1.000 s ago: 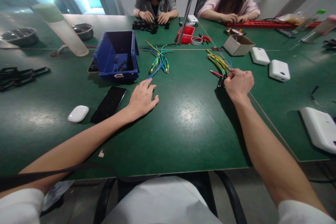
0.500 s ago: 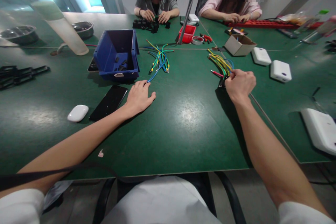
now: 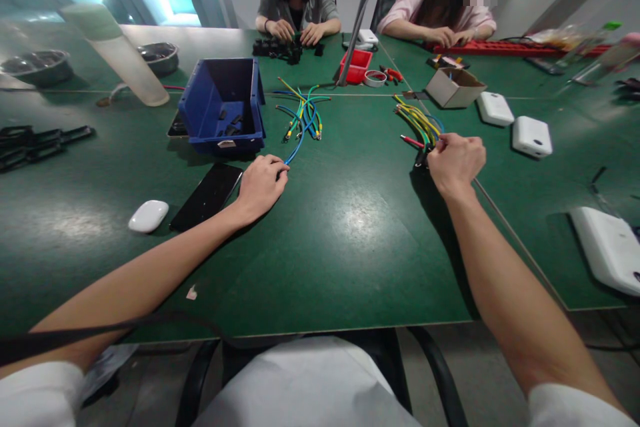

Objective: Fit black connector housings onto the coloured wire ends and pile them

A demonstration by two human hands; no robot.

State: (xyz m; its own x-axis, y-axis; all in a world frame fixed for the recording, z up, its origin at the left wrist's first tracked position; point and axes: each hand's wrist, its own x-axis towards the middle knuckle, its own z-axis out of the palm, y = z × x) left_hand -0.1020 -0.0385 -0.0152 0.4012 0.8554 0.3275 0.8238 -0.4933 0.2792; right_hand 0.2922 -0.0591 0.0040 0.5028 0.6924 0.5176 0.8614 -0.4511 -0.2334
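My left hand (image 3: 263,187) is closed, thumb and fingertips pinching the near end of a blue wire (image 3: 299,147). That wire runs into a loose pile of blue, green and yellow wires (image 3: 306,110) with metal end terminals. On the right, my right hand (image 3: 456,160) is curled shut at the near end of a bundle of yellow, green and blue wires (image 3: 420,119); its fingertips are partly hidden. Beside those fingers lie a red-sleeved pen-like piece (image 3: 413,141) and a small black part (image 3: 421,159), half covered by the hand.
A blue bin (image 3: 225,141) with small black pieces stands behind my left hand. Nearby lie a black phone (image 3: 207,197) and a white case (image 3: 149,216). A red bin (image 3: 357,67), a cardboard box (image 3: 455,89) and white devices (image 3: 531,136) sit farther off. Two people work across the table.
My left thumb and fingers have come together on the blue wire's end, and the hand has drawn slightly nearer. My right hand stays at the wire bundle.
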